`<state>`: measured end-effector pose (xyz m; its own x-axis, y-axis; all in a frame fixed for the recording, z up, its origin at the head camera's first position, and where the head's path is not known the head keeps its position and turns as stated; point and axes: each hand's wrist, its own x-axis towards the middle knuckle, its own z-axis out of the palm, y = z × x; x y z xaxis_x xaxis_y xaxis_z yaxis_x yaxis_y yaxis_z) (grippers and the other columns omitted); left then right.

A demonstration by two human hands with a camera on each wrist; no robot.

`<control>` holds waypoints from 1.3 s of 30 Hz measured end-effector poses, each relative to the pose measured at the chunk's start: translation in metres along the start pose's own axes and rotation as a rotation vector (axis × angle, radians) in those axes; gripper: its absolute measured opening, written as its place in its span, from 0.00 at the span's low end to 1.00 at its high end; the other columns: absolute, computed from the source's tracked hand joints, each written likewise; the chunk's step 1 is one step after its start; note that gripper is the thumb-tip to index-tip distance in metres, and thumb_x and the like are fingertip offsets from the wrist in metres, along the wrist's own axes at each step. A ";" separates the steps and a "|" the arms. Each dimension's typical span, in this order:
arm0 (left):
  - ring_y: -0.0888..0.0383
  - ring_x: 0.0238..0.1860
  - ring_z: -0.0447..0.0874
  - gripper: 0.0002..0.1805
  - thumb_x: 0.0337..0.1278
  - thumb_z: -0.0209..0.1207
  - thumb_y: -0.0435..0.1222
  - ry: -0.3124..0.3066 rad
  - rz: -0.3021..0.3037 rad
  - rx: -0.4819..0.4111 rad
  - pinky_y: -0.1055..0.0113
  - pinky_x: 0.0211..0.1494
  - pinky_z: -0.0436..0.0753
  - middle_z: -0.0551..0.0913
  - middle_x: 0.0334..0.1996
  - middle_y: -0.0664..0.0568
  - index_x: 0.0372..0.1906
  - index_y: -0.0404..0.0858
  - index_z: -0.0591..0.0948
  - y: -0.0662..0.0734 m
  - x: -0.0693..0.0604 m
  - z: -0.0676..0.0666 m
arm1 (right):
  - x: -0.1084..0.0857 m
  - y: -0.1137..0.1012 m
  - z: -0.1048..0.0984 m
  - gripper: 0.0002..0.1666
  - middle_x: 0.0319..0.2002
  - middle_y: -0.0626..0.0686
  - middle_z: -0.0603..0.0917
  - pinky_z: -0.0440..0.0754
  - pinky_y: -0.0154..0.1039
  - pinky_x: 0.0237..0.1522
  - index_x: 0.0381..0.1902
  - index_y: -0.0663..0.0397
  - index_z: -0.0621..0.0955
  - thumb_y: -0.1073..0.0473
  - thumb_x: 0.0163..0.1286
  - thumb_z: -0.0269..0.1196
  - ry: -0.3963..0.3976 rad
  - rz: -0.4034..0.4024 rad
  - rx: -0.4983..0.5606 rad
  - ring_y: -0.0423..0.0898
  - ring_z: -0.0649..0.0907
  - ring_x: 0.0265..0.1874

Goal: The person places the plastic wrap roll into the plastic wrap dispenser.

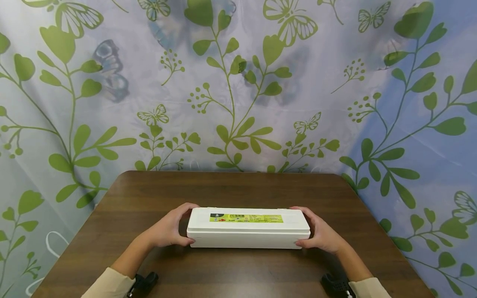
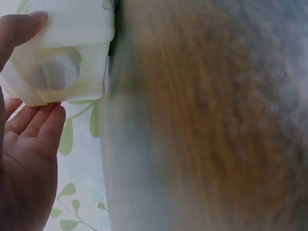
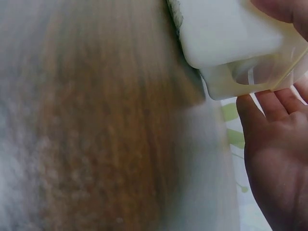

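A long white cling film box [image 1: 246, 239] with a lid lies crosswise in front of me in the head view, a yellow-green label [image 1: 261, 218] on its top. My left hand [image 1: 169, 227] grips its left end, thumb on the near side and fingers at the far side. The right hand [image 1: 324, 235] holds the right end the same way. In the left wrist view the end of the cling film box [image 2: 94, 72] has a round opening. A similar opening shows partly in the right wrist view, on the other end of the cling film box [image 3: 226, 33].
The brown wooden table [image 1: 231, 188] reaches back to a curtain [image 1: 238, 103] printed with green leaves and butterflies. Black wrist straps [image 1: 143, 284] show near both sleeves. A white cable [image 1: 52, 244] hangs beyond the left table edge.
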<state>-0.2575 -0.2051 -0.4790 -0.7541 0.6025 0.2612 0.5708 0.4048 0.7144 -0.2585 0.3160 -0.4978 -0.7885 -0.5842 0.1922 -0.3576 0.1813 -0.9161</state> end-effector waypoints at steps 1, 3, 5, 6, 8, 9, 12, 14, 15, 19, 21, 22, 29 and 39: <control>0.57 0.61 0.78 0.47 0.39 0.82 0.42 0.001 0.002 0.001 0.60 0.66 0.79 0.76 0.61 0.60 0.68 0.45 0.69 0.000 0.000 0.000 | 0.000 0.000 0.000 0.56 0.63 0.56 0.74 0.87 0.46 0.46 0.76 0.59 0.59 0.71 0.54 0.76 0.001 -0.003 -0.009 0.44 0.81 0.52; 0.57 0.61 0.78 0.47 0.39 0.82 0.43 0.004 0.007 0.001 0.59 0.67 0.79 0.77 0.61 0.60 0.67 0.45 0.69 -0.001 0.000 0.000 | 0.000 0.000 -0.001 0.55 0.63 0.56 0.75 0.87 0.46 0.46 0.76 0.58 0.60 0.70 0.54 0.76 0.005 -0.007 -0.022 0.44 0.82 0.52; 0.57 0.61 0.78 0.47 0.40 0.82 0.43 0.003 0.009 0.003 0.58 0.67 0.79 0.77 0.61 0.60 0.68 0.45 0.69 -0.001 0.001 0.000 | 0.000 0.001 -0.002 0.54 0.62 0.56 0.76 0.88 0.46 0.46 0.76 0.57 0.62 0.70 0.54 0.76 0.014 -0.011 -0.032 0.44 0.82 0.52; 0.57 0.61 0.78 0.47 0.40 0.82 0.44 0.003 0.013 0.002 0.58 0.67 0.79 0.77 0.61 0.60 0.68 0.45 0.70 -0.001 0.001 0.001 | -0.001 0.001 -0.002 0.54 0.62 0.56 0.76 0.88 0.46 0.45 0.75 0.57 0.62 0.70 0.54 0.76 0.020 -0.013 -0.033 0.44 0.82 0.52; 0.57 0.61 0.78 0.47 0.40 0.82 0.44 0.002 0.014 0.001 0.58 0.67 0.79 0.77 0.61 0.60 0.68 0.45 0.70 -0.002 0.001 0.001 | -0.001 0.001 -0.002 0.53 0.62 0.56 0.76 0.88 0.47 0.45 0.75 0.58 0.63 0.71 0.54 0.76 0.026 -0.021 -0.027 0.44 0.82 0.52; 0.57 0.61 0.78 0.47 0.40 0.82 0.44 0.002 0.014 -0.001 0.59 0.67 0.79 0.77 0.61 0.60 0.68 0.45 0.70 -0.002 0.001 0.002 | -0.001 0.001 -0.002 0.53 0.62 0.57 0.76 0.88 0.47 0.45 0.75 0.59 0.63 0.71 0.54 0.76 0.028 -0.026 -0.023 0.44 0.82 0.52; 0.57 0.61 0.78 0.47 0.40 0.82 0.43 0.006 0.021 -0.003 0.61 0.67 0.79 0.77 0.61 0.59 0.68 0.45 0.70 -0.003 0.000 0.003 | -0.001 0.002 -0.001 0.53 0.61 0.57 0.77 0.88 0.47 0.45 0.74 0.60 0.64 0.71 0.53 0.77 0.038 -0.035 -0.019 0.44 0.82 0.52; 0.57 0.61 0.78 0.47 0.40 0.82 0.42 0.010 0.026 -0.005 0.64 0.67 0.78 0.77 0.61 0.59 0.68 0.45 0.70 -0.003 0.000 0.003 | -0.001 0.002 -0.001 0.53 0.61 0.57 0.77 0.88 0.46 0.45 0.74 0.59 0.65 0.71 0.52 0.77 0.044 -0.040 -0.029 0.44 0.82 0.52; 0.57 0.61 0.78 0.47 0.40 0.82 0.42 0.010 0.030 -0.007 0.65 0.67 0.78 0.78 0.61 0.59 0.68 0.45 0.70 -0.003 0.000 0.003 | -0.001 0.002 -0.001 0.53 0.61 0.58 0.77 0.88 0.46 0.45 0.74 0.59 0.65 0.71 0.52 0.78 0.048 -0.041 -0.034 0.44 0.82 0.52; 0.58 0.60 0.78 0.47 0.39 0.82 0.41 0.014 0.031 -0.009 0.67 0.67 0.77 0.78 0.60 0.59 0.67 0.44 0.70 -0.002 0.000 0.003 | -0.001 0.002 -0.001 0.54 0.61 0.58 0.77 0.87 0.45 0.45 0.73 0.59 0.66 0.70 0.51 0.78 0.055 -0.049 -0.056 0.43 0.82 0.52; 0.58 0.60 0.78 0.47 0.39 0.82 0.40 0.014 0.030 -0.008 0.68 0.67 0.77 0.78 0.60 0.59 0.67 0.44 0.70 -0.002 0.001 0.003 | -0.001 0.001 -0.001 0.54 0.61 0.58 0.77 0.88 0.45 0.45 0.73 0.60 0.66 0.70 0.50 0.79 0.058 -0.055 -0.063 0.44 0.82 0.52; 0.58 0.60 0.78 0.47 0.39 0.82 0.40 0.014 0.028 -0.007 0.67 0.67 0.77 0.78 0.60 0.59 0.67 0.44 0.70 -0.002 0.001 0.003 | 0.000 0.001 -0.001 0.55 0.61 0.59 0.77 0.88 0.45 0.45 0.74 0.62 0.66 0.70 0.50 0.79 0.059 -0.060 -0.067 0.44 0.82 0.52; 0.58 0.59 0.79 0.46 0.40 0.82 0.43 0.010 0.008 0.002 0.65 0.66 0.78 0.77 0.60 0.60 0.66 0.47 0.70 -0.003 0.001 0.002 | 0.000 0.000 -0.004 0.58 0.62 0.59 0.78 0.88 0.43 0.45 0.75 0.65 0.64 0.67 0.49 0.81 0.065 -0.040 -0.115 0.45 0.84 0.52; 0.59 0.59 0.78 0.46 0.39 0.82 0.44 0.008 -0.007 0.009 0.62 0.64 0.80 0.77 0.60 0.60 0.66 0.47 0.69 -0.004 0.001 0.001 | 0.000 -0.001 -0.005 0.55 0.62 0.58 0.76 0.87 0.43 0.46 0.74 0.56 0.65 0.66 0.51 0.81 0.011 -0.047 -0.139 0.45 0.82 0.54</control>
<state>-0.2598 -0.2056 -0.4822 -0.7608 0.5939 0.2614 0.5682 0.4152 0.7104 -0.2607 0.3203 -0.4952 -0.7743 -0.5863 0.2382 -0.4595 0.2622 -0.8486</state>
